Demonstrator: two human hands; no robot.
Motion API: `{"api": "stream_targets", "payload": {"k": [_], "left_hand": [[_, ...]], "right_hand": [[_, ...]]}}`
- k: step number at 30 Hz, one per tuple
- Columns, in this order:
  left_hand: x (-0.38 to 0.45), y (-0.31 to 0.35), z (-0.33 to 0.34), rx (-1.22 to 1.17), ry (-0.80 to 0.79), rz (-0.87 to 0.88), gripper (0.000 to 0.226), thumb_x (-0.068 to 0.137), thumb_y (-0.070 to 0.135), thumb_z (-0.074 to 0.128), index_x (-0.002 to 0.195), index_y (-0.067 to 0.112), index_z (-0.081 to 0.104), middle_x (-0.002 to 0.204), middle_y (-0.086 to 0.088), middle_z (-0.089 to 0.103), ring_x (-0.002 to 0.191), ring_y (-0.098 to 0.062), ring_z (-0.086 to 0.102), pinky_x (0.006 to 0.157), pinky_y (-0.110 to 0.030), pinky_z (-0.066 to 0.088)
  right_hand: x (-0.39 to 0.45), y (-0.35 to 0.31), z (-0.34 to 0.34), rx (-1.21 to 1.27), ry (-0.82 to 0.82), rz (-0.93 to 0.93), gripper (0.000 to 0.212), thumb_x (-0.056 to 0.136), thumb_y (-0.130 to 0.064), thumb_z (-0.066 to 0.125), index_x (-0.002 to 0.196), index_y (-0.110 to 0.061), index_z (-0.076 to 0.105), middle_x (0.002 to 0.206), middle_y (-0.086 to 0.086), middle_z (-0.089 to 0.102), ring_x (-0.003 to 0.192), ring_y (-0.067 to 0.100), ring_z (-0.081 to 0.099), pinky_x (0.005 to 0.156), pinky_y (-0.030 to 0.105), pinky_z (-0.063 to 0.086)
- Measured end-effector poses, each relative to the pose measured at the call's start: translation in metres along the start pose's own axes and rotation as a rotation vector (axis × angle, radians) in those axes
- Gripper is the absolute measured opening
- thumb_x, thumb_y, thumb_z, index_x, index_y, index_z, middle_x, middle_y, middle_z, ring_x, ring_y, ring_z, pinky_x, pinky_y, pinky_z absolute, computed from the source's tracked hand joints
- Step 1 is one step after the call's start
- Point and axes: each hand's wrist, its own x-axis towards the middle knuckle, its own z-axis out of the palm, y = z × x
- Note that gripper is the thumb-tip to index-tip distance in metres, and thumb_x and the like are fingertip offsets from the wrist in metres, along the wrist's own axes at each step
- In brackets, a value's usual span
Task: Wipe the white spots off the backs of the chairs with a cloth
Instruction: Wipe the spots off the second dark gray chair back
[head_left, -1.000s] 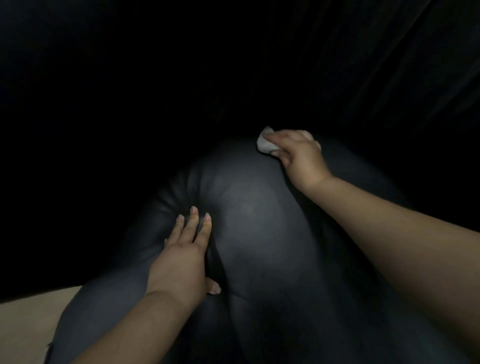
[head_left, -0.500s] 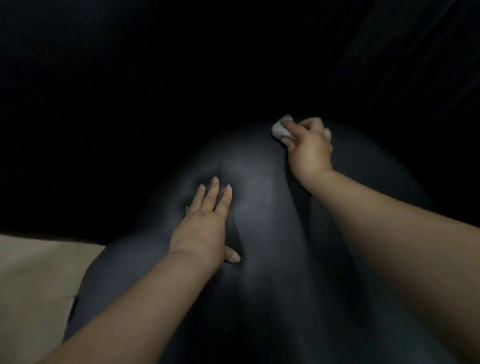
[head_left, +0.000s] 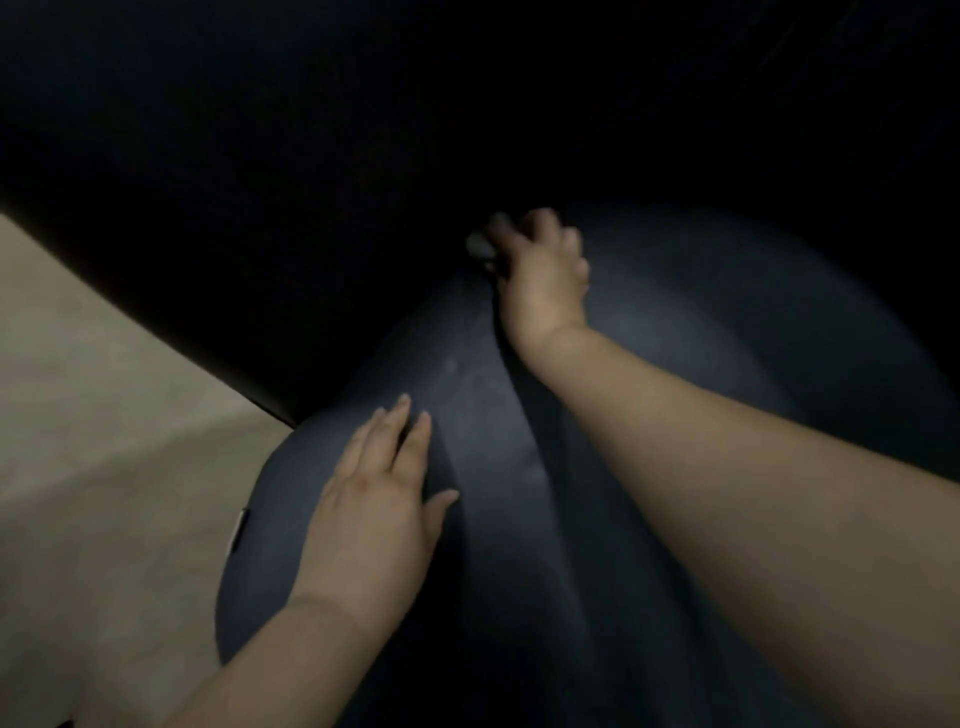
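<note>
dimly lit: chair back (head_left: 597, 519) fills 6 o'clock, left hand (head_left: 376, 512) flat on it, fingers straight. right hand (head_left: 543, 275) at 12 o'clock, fingers curled round cloth (head_left: 480, 244) at the top edge. risk: faint spots (head_left: 457, 366) mid-back get missed in the dark, or the cloth slips off the edge.

A pale floor (head_left: 93, 467) is showing at the lower left, and the dark padded chair (head_left: 519, 545) is apparently standing on it, its base lying hidden in the dim view, with blackness lying beyond.
</note>
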Motion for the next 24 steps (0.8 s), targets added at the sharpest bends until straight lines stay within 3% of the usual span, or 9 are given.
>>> {"api": "stream_targets", "payload": {"k": [3, 6, 8, 9, 11, 14, 15, 19, 24], "left_hand": [[-0.008, -0.008, -0.003, 0.025, 0.042, -0.145, 0.067, 0.083, 0.039, 0.067, 0.14, 0.012, 0.046, 0.148, -0.007, 0.039, 0.134, -0.026, 0.035, 0.109, -0.039, 0.032], [-0.018, -0.021, -0.002, 0.003, 0.092, -0.278, 0.065, 0.079, 0.037, 0.07, 0.134, 0.008, 0.051, 0.141, -0.014, 0.046, 0.127, -0.033, 0.042, 0.105, -0.047, 0.038], [-0.025, -0.03, 0.0, -0.028, 0.089, -0.339, 0.07, 0.078, 0.04, 0.071, 0.135, 0.007, 0.049, 0.141, -0.016, 0.044, 0.127, -0.035, 0.041, 0.106, -0.049, 0.038], [-0.027, -0.033, 0.001, -0.031, 0.076, -0.348, 0.073, 0.077, 0.042, 0.071, 0.137, 0.008, 0.047, 0.142, -0.016, 0.043, 0.128, -0.035, 0.04, 0.107, -0.049, 0.037], [-0.032, -0.036, 0.004, -0.029, 0.055, -0.324, 0.08, 0.076, 0.048, 0.07, 0.14, 0.009, 0.043, 0.146, -0.014, 0.039, 0.132, -0.033, 0.036, 0.11, -0.046, 0.033], [-0.035, -0.041, 0.009, -0.054, 0.038, -0.325, 0.088, 0.076, 0.056, 0.067, 0.146, 0.014, 0.034, 0.153, -0.006, 0.028, 0.138, -0.027, 0.027, 0.112, -0.038, 0.027], [-0.036, -0.042, 0.01, -0.073, 0.038, -0.333, 0.089, 0.076, 0.054, 0.068, 0.147, 0.014, 0.032, 0.154, -0.005, 0.026, 0.138, -0.026, 0.026, 0.112, -0.037, 0.026], [-0.043, -0.044, 0.011, -0.164, 0.054, -0.345, 0.068, 0.089, 0.019, 0.064, 0.147, 0.009, 0.031, 0.156, -0.007, 0.024, 0.141, -0.024, 0.02, 0.114, -0.027, 0.013], [-0.056, -0.051, 0.007, -0.254, 0.084, -0.415, 0.057, 0.089, -0.008, 0.046, 0.144, 0.002, 0.036, 0.154, -0.01, 0.028, 0.141, -0.024, 0.026, 0.113, -0.022, 0.015]], "right_hand": [[-0.044, -0.036, 0.013, 0.013, -0.15, -0.32, 0.04, 0.097, -0.031, 0.044, 0.137, -0.033, 0.047, 0.135, 0.004, 0.04, 0.114, 0.03, 0.039, 0.079, 0.031, 0.029], [-0.091, -0.039, 0.008, 0.099, -0.318, -0.696, 0.04, 0.093, -0.028, 0.054, 0.133, -0.028, 0.055, 0.128, 0.01, 0.048, 0.107, 0.032, 0.04, 0.082, 0.036, 0.033], [-0.09, -0.026, 0.002, 0.121, -0.332, -0.797, 0.039, 0.09, -0.025, 0.059, 0.129, -0.028, 0.059, 0.119, 0.013, 0.053, 0.102, 0.035, 0.044, 0.079, 0.038, 0.034], [-0.08, -0.021, 0.001, 0.065, -0.279, -0.775, 0.04, 0.091, -0.026, 0.059, 0.13, -0.029, 0.058, 0.117, 0.014, 0.053, 0.101, 0.035, 0.045, 0.075, 0.037, 0.032], [-0.051, -0.014, 0.005, -0.021, -0.128, -0.553, 0.04, 0.094, -0.031, 0.055, 0.134, -0.033, 0.053, 0.118, 0.013, 0.049, 0.105, 0.035, 0.045, 0.072, 0.032, 0.025], [-0.023, -0.026, 0.011, 0.009, -0.019, -0.15, 0.033, 0.095, -0.027, 0.05, 0.128, -0.03, 0.055, 0.124, 0.01, 0.044, 0.111, 0.035, 0.041, 0.086, 0.036, 0.033], [-0.027, -0.034, 0.014, 0.03, -0.02, -0.094, 0.032, 0.096, -0.026, 0.048, 0.128, -0.03, 0.053, 0.126, 0.009, 0.042, 0.111, 0.035, 0.041, 0.089, 0.038, 0.033], [-0.096, -0.058, 0.017, 0.014, -0.154, -0.417, 0.04, 0.094, -0.027, 0.048, 0.134, -0.028, 0.05, 0.128, 0.01, 0.042, 0.107, 0.033, 0.04, 0.074, 0.034, 0.026], [-0.211, -0.02, -0.014, 0.106, -0.39, -0.742, 0.063, 0.067, -0.015, 0.078, 0.125, -0.03, 0.06, 0.117, 0.005, 0.056, 0.093, 0.03, 0.056, 0.071, 0.038, 0.048]]}}
